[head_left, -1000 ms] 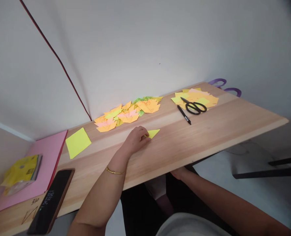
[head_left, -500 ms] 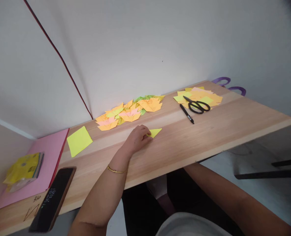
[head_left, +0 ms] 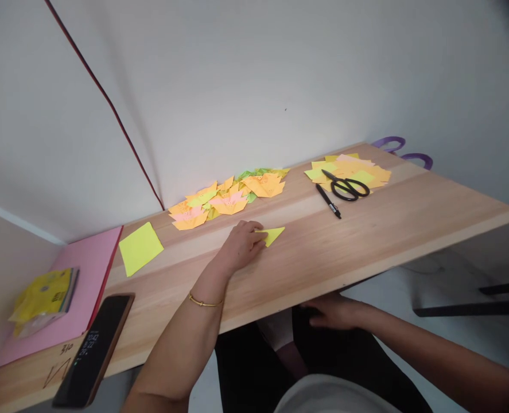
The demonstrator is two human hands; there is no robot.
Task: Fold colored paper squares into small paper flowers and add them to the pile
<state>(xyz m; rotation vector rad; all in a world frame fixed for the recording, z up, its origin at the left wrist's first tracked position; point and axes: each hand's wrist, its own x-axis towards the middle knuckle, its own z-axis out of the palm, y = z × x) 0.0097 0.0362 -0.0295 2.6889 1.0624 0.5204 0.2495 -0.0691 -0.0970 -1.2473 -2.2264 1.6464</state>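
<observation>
My left hand (head_left: 244,244) rests on the wooden table with curled fingers and thumb around the near corner of a folded yellow paper (head_left: 275,236). The visible part of that paper is a small triangle pointing right; the rest lies under my fingers. Down by the table's front edge, my right hand (head_left: 338,311) lies over my dark-trousered thigh, thumb apart from the fingers, holding nothing that I can see. Behind my left hand is a pile of folded orange, pink and green paper shapes (head_left: 228,202), some with small drawn marks.
Black scissors (head_left: 349,188) lie on loose coloured paper sheets (head_left: 379,175), with a black pen (head_left: 328,201) beside them. At the left are a yellow square paper stack (head_left: 141,249), a phone (head_left: 97,344), and a yellow packet (head_left: 45,295) on a pink folder (head_left: 93,252). A wall bounds the table's back.
My right hand has come up from below the table edge into view over my thigh. The left fingers have shifted slightly on the yellow paper, showing more of it.
</observation>
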